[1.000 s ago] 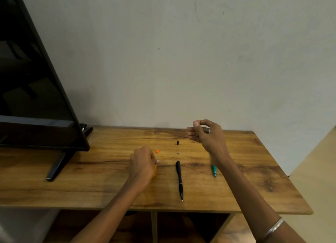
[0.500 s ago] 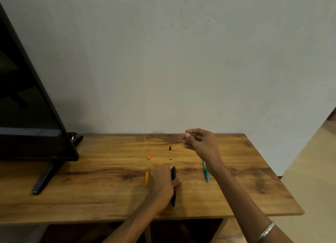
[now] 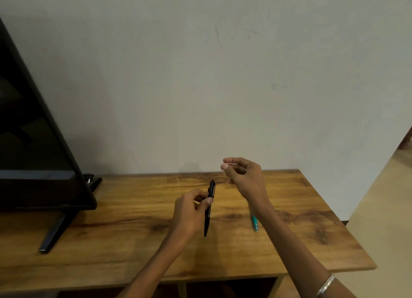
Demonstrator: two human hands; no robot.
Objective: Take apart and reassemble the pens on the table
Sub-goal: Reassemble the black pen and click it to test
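So, biggest first: a brown wood-grain table (image 3: 111,248) is seen with a black flat-screen TV (image 3: 33,141) parked at its far left. Two bare hands are up over the middle. A slim black plastic pen (image 3: 209,206) is pinched between thumb and fingers of the left hand (image 3: 189,210) and is lifted just off the wood, clip end pointing away. Something thin and pale, probably a spring or refill tip, is nipped between thumb and forefinger of the right hand (image 3: 243,177); it's too tiny to be named for sure. A teal plastic pen (image 3: 254,223) is left lying on the table, half hidden under the right forearm. Progress-wise, it's judged mid-job: the black pen looks whole, the teal untouched. Counted: two pens, two hands, one TV, one table.
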